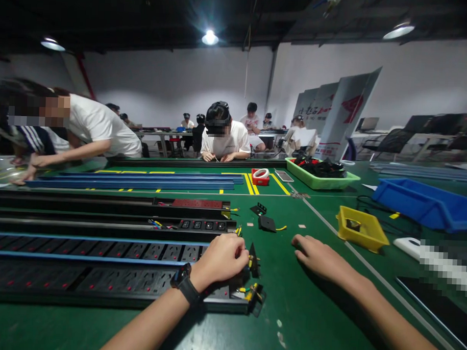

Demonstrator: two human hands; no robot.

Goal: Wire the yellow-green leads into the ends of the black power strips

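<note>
My left hand [223,257], with a dark watch [184,284] at the wrist, curls its fingers over the right end of a blue-edged power strip [139,250]. What the fingers grip, if anything, is hidden. Beside the fingertips stands a black end plate [254,260] with yellow wires. Nearer to me lies a black power strip [110,287], yellow-green wires [252,293] sticking out of its end. My right hand [319,253] rests on the green table [301,310], fingers loosely apart and holding nothing.
Beyond lie more strips [204,225], a loose black end plate [267,224] and blue rails [141,183]. At the right are a yellow bin [363,235], a blue bin [427,202] and a green basket [317,182] of dark parts. A co-worker [101,124] leans in from the left.
</note>
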